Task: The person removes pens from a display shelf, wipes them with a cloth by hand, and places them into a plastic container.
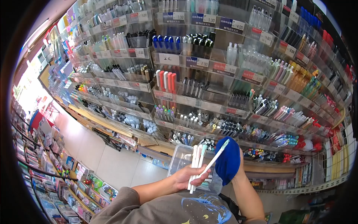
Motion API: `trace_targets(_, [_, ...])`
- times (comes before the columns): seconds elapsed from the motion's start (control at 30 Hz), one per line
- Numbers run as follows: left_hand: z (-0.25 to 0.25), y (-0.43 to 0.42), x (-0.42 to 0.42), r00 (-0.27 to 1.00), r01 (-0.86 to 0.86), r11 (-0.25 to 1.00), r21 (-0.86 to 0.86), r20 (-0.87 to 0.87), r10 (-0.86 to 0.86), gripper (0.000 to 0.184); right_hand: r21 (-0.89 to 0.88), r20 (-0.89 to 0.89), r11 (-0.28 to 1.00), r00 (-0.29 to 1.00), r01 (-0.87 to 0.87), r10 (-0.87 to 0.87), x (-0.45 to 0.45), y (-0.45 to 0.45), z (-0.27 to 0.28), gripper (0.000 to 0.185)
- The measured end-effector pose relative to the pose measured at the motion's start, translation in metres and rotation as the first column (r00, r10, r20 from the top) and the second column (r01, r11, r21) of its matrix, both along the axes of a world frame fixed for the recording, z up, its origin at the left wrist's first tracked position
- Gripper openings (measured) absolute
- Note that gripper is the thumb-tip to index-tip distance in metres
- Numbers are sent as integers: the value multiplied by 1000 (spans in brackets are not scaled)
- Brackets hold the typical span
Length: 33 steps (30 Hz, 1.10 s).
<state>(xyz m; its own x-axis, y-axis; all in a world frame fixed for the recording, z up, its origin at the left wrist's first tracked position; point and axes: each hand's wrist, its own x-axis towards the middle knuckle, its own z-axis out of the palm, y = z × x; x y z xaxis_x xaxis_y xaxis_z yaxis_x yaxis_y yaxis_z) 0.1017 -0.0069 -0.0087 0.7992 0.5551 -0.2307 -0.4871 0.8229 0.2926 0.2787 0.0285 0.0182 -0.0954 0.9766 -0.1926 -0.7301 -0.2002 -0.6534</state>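
Several white pens point(197, 160), some with pale green parts, are gripped in my left hand point(189, 177), its fingers closed around their lower ends. One white pen point(214, 160) slants up to the right, and its pale green end lies in front of a blue cloth point(230, 164). My right hand point(241, 164) holds that cloth up against its palm; most of its fingers are hidden behind the fabric. Beneath and behind my left hand is a clear plastic box point(178, 155), close to my body. What supports the box is hidden.
Tiered clear racks point(209, 102) full of pens, with price labels, rise in front of me. Lower left stands a display shelf point(71, 194) of packaged goods beside the tiled floor point(108, 158). A white wire grid point(335, 149) borders the right.
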Motion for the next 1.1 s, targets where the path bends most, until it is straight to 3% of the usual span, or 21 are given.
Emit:
trace_targets(0.07, [8,1,4,998,3,995,102,-68,4,22,-8,-100,998,993,56,-56,-1,6,-1,18])
trace_targets(0.1, [11,1,6,992,48,985,165,-126,-27,23,-65,-429,997,903,-43,11,3,11,2,18])
trace_targets(0.2, [7,-1,10,992,-18,991,130,-119,34,22,-175,-482,985,870,13,-97,-2,9,4,18])
trace_targets(0.27, [8,2,9,991,-86,983,160,-92,101,21,-85,-307,995,951,-61,32,-1,3,-9,23])
trace_targets(0.4, [7,-1,9,994,-85,984,156,-54,95,19,-74,-189,994,980,-78,63,-5,-5,4,30])
trace_targets(0.5, [7,-1,9,993,-100,982,160,-46,109,19,28,-83,987,984,-156,158,-1,-6,-4,33])
trace_targets(0.6, [3,-1,9,994,-93,982,165,-44,102,18,-26,-87,992,989,-125,122,-3,-9,-2,27])
trace_targets(0.7, [2,-1,11,979,-84,959,272,-158,131,19,50,-290,992,949,-116,125,-4,-2,-10,23])
trace_targets(0.8, [4,-1,15,954,-137,927,348,-206,218,19,-76,-327,985,937,-156,123,-6,-1,-11,21])
trace_targets(0.83, [6,-2,15,937,-157,930,334,-248,247,18,59,-272,977,938,-206,214,-8,1,-16,24])
trace_targets(0.87, [7,-2,15,933,-173,929,327,-249,261,19,-54,-332,958,910,-282,249,-9,-5,-13,27])
trace_targets(0.93, [9,-1,14,923,-206,928,312,-253,290,20,28,-219,946,921,-324,322,-9,-4,-19,30])
trace_targets(1.03, [7,-2,14,923,-224,922,315,-236,305,15,-74,-113,985,983,-154,145,-14,-11,6,32])
trace_targets(1.1, [8,-2,14,921,-243,921,304,-225,317,15,-79,-80,989,990,-123,117,-14,-10,8,33])
